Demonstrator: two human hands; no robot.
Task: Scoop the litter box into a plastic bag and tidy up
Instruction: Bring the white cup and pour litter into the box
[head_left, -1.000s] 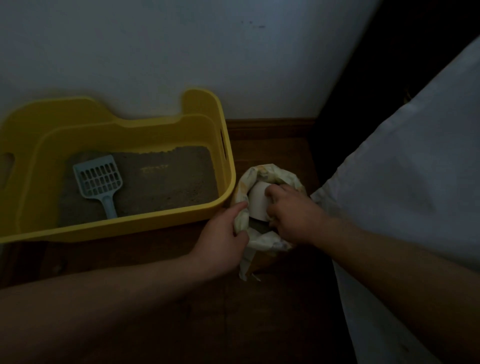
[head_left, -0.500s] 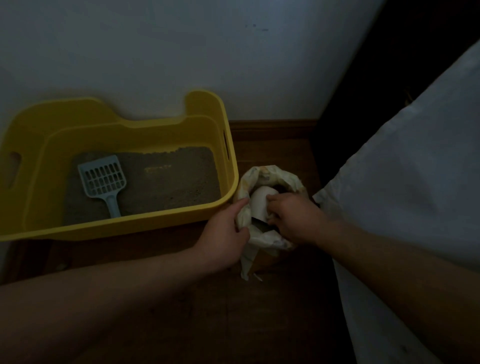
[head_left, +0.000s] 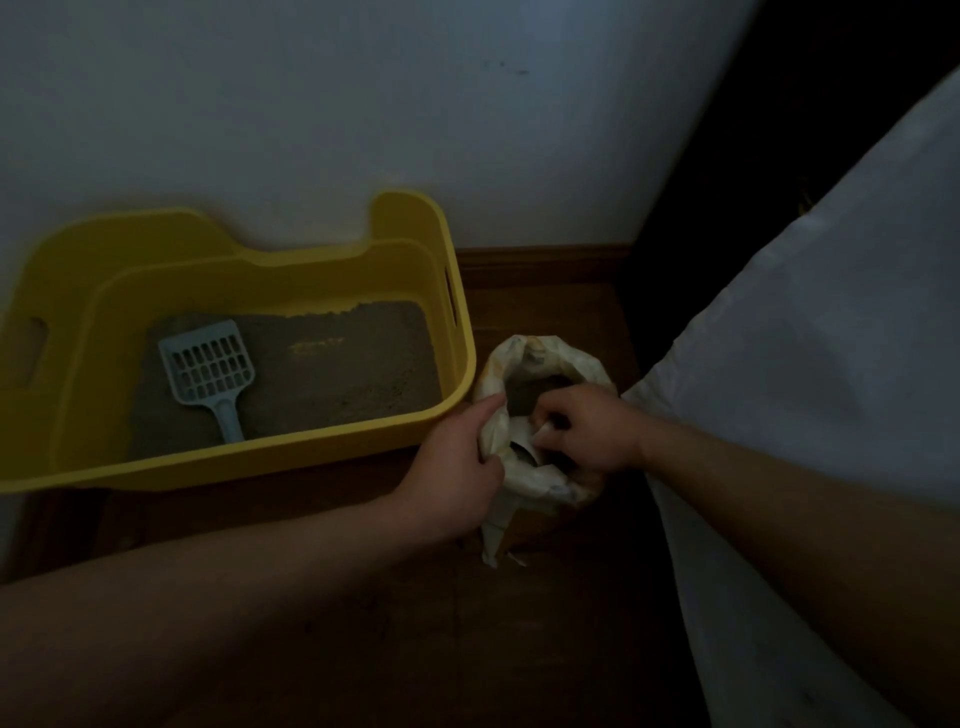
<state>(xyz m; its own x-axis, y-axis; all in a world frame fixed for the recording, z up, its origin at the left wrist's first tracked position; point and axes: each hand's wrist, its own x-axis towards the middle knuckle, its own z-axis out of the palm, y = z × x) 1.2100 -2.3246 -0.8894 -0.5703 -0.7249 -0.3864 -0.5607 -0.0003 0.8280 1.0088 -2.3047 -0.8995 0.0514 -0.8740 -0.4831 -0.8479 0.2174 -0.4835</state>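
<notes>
A yellow litter box (head_left: 457, 364) stands against the wall, with grey-brown litter (head_left: 337, 374) inside. A pale blue slotted scoop (head_left: 210, 371) lies on the litter at the left. To the right of the box a pale plastic bag (head_left: 545, 483) stands open on the floor. My left hand (head_left: 457, 462) grips the bag's left rim. My right hand (head_left: 587, 434) reaches into the bag's mouth and pinches a white cup-like object (head_left: 524, 441) lying tilted inside. Dark litter shows deeper in the bag.
A dark wooden floor (head_left: 415, 623) runs under everything, with a wooden skirting board (head_left: 545, 265) at the white wall. A white sheet or mattress (head_left: 831, 364) fills the right side, close to the bag. A dark gap (head_left: 701, 208) lies behind it.
My right hand has pushed the white object lower and toward the near side of the bag, so the bag's dark inside now shows. My left hand keeps its hold on the rim.
</notes>
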